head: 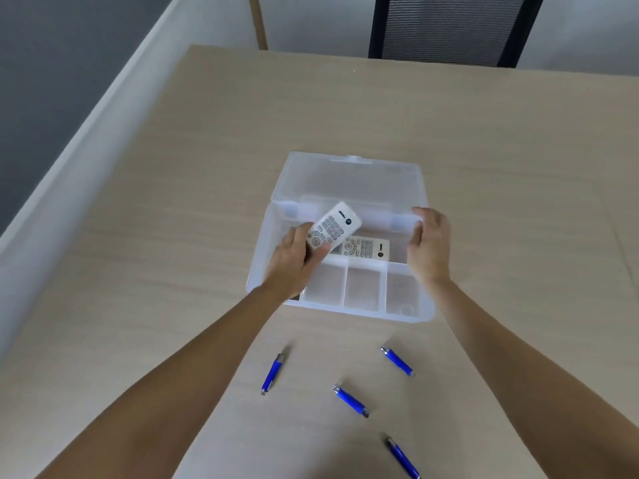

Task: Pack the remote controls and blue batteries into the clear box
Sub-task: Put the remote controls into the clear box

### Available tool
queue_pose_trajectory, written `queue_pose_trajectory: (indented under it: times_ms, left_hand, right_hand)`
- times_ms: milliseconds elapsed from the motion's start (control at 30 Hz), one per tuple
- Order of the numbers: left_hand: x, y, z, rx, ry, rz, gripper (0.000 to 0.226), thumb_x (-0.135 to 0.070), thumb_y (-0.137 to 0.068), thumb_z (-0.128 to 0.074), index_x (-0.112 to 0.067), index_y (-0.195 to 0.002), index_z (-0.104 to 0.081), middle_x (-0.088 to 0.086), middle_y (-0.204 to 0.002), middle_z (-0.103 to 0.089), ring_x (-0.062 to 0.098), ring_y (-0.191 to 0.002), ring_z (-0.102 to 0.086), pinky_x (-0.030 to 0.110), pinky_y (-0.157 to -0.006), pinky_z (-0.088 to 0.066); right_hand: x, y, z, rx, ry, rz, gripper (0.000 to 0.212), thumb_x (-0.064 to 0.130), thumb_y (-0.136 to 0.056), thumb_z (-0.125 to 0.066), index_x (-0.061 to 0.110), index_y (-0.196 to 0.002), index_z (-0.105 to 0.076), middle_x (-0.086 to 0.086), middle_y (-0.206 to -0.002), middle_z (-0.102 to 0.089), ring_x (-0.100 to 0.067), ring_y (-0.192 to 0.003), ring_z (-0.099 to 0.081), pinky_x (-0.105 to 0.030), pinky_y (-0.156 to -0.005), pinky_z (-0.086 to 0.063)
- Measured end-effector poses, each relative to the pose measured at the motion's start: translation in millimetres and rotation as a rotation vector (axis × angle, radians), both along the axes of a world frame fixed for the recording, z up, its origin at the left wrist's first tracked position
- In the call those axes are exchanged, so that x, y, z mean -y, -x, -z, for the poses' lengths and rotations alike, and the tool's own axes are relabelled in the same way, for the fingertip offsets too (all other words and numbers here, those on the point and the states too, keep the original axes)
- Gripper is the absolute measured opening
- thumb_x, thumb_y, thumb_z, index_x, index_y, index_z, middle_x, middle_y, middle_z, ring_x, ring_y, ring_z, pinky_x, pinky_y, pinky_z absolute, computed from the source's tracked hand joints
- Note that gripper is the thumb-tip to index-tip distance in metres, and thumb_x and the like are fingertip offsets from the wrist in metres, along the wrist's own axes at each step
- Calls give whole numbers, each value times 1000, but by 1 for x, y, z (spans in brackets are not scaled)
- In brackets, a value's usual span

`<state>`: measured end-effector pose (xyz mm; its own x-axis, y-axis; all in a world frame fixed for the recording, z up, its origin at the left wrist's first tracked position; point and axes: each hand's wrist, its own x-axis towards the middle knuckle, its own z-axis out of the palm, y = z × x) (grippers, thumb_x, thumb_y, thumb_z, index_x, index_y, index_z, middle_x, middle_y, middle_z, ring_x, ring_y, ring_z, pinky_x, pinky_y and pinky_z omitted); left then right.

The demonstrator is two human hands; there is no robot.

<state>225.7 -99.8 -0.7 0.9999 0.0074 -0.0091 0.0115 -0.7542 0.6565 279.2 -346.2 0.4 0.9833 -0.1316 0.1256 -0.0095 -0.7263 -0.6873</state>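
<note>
The left hand (294,262) is wrapped around the near end of a white remote (333,229), thumb along its lower edge, and holds it tilted over the left part of the clear box (257,257), keypad facing up. The far end of that remote points up and away from the hand, toward the hinge of the box. Just right of the left hand's fingers, a second white remote (366,248) lies flat in the long rear compartment, partly covered by the raised one. Nearer than that, a row of small compartments (363,286) runs across the front of the box between the two wrists; what I can see of them shows bare plastic. The lid (347,181) stands open beyond both hands.

Over to the right hand (428,243): it sits at the right wall of the box, fingers curled in a narrow grip on the rim near the hinge corner, thumb on the inner side.

Down on the bench (173,236), nearer than both hands, four blue batteries lie loose and well apart. One battery (272,374) lies beside the left forearm, one (351,401) between the two forearms, one (397,361) just inside the right forearm, and the nearest battery (403,458) reaches the bottom edge of the view.
</note>
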Motion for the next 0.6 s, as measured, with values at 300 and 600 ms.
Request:
queue_pose_trajectory:
  times_ms: [300,600]
  left_hand:
    - [49,-78,0,-184,-461,457,46,-42,-102,-17,-32,-139,-41,8,-118,-56,26,-117,-48,42,-97,-32]
    - [28,-77,1,-221,-563,462,43,-45,-101,-15,-38,-119,-54,8,-117,-46,28,-123,-36,50,-108,-16]
  right_hand:
    - [24,45,23,-347,-114,-6,56,20,-100,-26,28,-150,-3,-14,-94,-60,-27,-77,-52,-21,-67,-31]
    - [21,45,24,-333,-108,10,56,20,-100,-27,27,-150,-3,-15,-118,-65,-33,-105,-61,-20,-72,-33]
